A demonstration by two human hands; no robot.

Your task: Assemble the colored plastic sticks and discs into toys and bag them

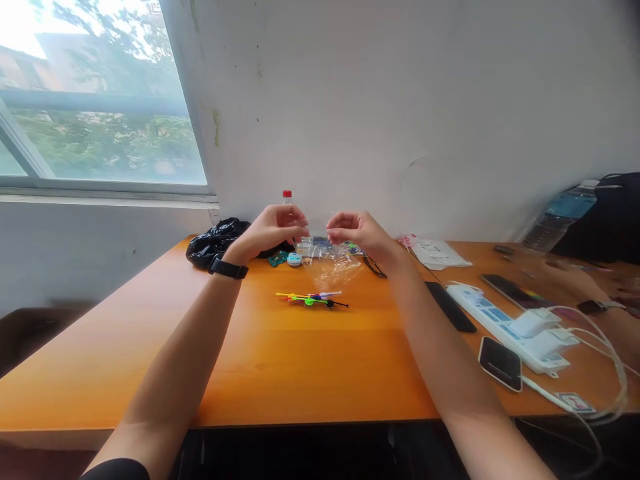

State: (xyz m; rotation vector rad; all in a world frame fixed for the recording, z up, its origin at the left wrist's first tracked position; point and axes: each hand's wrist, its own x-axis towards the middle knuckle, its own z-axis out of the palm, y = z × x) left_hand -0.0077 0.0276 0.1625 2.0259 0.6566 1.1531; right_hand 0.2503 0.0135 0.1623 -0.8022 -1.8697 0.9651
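Note:
Both my hands are raised above the far part of the orange table (280, 360). My left hand (275, 230), with a black band on the wrist, and my right hand (357, 233) each pinch one end of a small clear plastic bag (327, 257) held between them. The bag hangs over the table and seems to carry small coloured items inside. Below the hands, a bunch of thin coloured ties (313, 299) in yellow, green, red and black lies on the tabletop.
A crumpled black bag (216, 241) and a red-capped bottle (287, 197) stand near the wall. A white power strip (515, 323) with chargers, phones (500, 363), a black flat object (450, 307), papers (435, 252) and a water bottle (563, 217) lie right. Another person's arm (600, 293) rests far right.

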